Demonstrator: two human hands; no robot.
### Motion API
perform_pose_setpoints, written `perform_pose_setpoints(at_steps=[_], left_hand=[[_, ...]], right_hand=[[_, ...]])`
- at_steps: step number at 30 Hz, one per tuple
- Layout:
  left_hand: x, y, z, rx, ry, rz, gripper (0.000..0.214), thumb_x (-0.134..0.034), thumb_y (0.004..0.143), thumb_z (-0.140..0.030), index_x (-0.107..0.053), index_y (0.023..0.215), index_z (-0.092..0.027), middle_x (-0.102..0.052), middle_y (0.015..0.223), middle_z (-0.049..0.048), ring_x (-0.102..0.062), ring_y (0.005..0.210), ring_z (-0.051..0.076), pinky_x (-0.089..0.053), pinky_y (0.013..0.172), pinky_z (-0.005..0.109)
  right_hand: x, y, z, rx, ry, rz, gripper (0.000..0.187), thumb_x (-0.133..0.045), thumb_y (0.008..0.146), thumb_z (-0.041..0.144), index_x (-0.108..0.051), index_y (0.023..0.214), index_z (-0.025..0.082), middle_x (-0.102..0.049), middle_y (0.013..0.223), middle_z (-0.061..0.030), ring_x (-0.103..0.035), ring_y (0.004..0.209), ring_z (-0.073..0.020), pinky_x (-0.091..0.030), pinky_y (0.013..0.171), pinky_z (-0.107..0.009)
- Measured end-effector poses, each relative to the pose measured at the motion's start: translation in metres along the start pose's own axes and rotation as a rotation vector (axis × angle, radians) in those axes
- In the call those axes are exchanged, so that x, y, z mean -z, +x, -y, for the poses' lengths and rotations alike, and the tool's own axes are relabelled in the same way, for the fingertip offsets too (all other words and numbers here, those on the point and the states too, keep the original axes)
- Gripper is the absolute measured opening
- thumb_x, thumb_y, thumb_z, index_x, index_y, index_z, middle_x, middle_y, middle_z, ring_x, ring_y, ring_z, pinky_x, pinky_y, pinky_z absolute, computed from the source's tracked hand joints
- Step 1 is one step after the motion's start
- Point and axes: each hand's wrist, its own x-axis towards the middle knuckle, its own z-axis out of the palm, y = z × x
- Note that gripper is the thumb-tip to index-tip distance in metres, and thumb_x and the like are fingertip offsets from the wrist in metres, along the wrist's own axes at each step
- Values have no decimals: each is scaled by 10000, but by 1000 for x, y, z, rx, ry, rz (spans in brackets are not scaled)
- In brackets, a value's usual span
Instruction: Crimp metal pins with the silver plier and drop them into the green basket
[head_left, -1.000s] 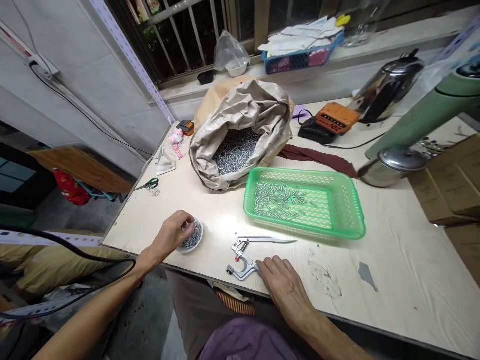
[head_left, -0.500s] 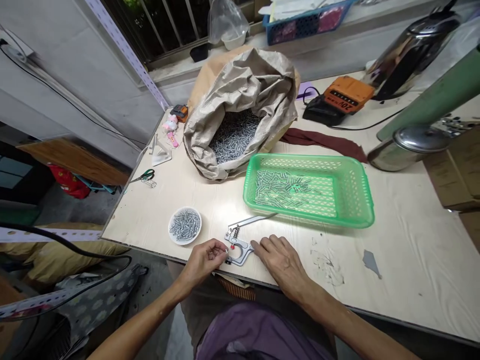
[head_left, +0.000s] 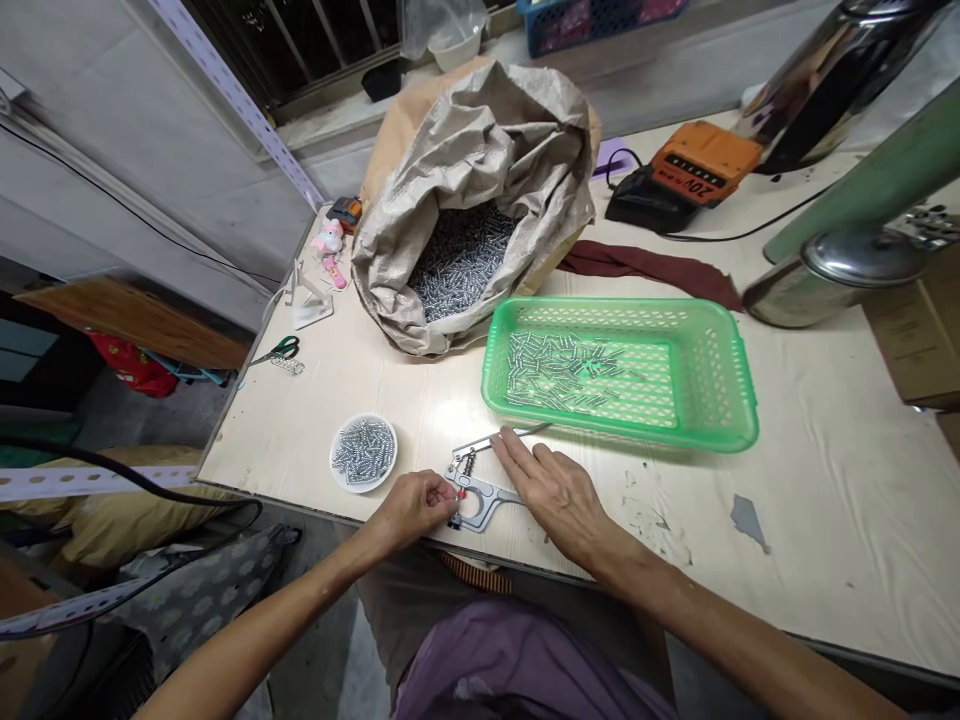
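A grey metal hand-press tool [head_left: 490, 500] with a spring, a red tip and a long lever lies near the table's front edge. At its jaw, my left hand [head_left: 416, 508] has thumb and fingers pinched together, and whatever small piece they hold is too small to name. My right hand [head_left: 559, 492] is stretched out with its fingertips on the tool's upper lever and its palm over the lower handle. Left of the tool stands a white bowl [head_left: 364, 487] full of small metal springs or pins. Behind it, a green plastic basket [head_left: 694, 430] holds several similar pieces.
A large paper sack [head_left: 480, 130] of small metal pieces stands at the back. Scissors [head_left: 285, 348] lie on the left. An orange battery [head_left: 705, 160] sits on a black charger, with a brown cloth strip [head_left: 652, 265] before it. A steel canister [head_left: 825, 275] stands right.
My right hand has moved from the tool's end up onto its upper lever, fingers extended. My left hand stays pinched, slightly closer to the red tip. The view has shifted a little.
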Motion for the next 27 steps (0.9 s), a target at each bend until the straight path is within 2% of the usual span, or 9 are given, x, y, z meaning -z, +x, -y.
perform_pose_setpoints(at_steps=[5,9,12,17,20,22,24,27], left_hand=[[2,4,-4,121,-63,147,245,-564,660,-379,-574,653,-134,-507,492,-45,-452,467,87,-322,458,189],[0,5,-4,176,-180,220,285,-566,629,-434,-522,615,-153,-463,471,-53,-434,435,87,-326,436,194],[-4,4,-2,158,-145,192,256,-554,631,-407,-535,624,-151,-483,470,-47,-441,429,93,-312,427,196],[-15,5,6,92,-24,55,209,-536,629,-343,-577,626,-138,-538,497,-27,-491,494,114,-330,478,203],[-19,5,9,81,-23,22,214,-527,628,-340,-593,651,-138,-573,533,-12,-516,527,128,-352,501,211],[-21,5,10,65,-26,11,211,-522,631,-341,-592,646,-142,-580,537,-8,-525,533,133,-359,510,215],[-23,4,10,55,-23,0,207,-525,631,-345,-586,633,-147,-571,523,-12,-525,524,136,-358,512,219],[-25,4,13,53,-33,-7,226,-525,642,-370,-578,634,-150,-553,503,-18,-517,501,139,-349,504,226]], right_hand=[[-13,15,6,-101,-124,49,495,-309,785,-37,-506,1217,103,-598,1155,-125,-547,743,-189,-388,487,-294],[-16,20,4,-119,-164,58,453,-321,799,-28,-514,1186,106,-632,1003,-107,-547,695,-176,-354,460,-284],[-15,18,-1,-137,-170,36,419,-354,803,-15,-518,1159,132,-634,914,-85,-551,700,-182,-361,490,-292],[-14,16,-11,-184,-128,11,320,-421,820,27,-541,1077,176,-635,847,-54,-556,678,-175,-365,546,-303],[-11,16,-23,-208,-65,-8,132,-501,860,205,-555,981,206,-634,820,-31,-558,679,-169,-350,567,-296],[-8,15,-32,-255,-56,-44,103,-512,867,300,-552,890,208,-619,768,-22,-549,674,-162,-322,549,-281],[-2,11,-41,-267,-87,-93,118,-471,887,251,-541,806,201,-589,697,-6,-518,625,-138,-287,522,-269],[9,1,-47,-173,-188,-189,217,-396,890,108,-551,769,202,-553,628,19,-458,562,-111,-275,525,-271]])
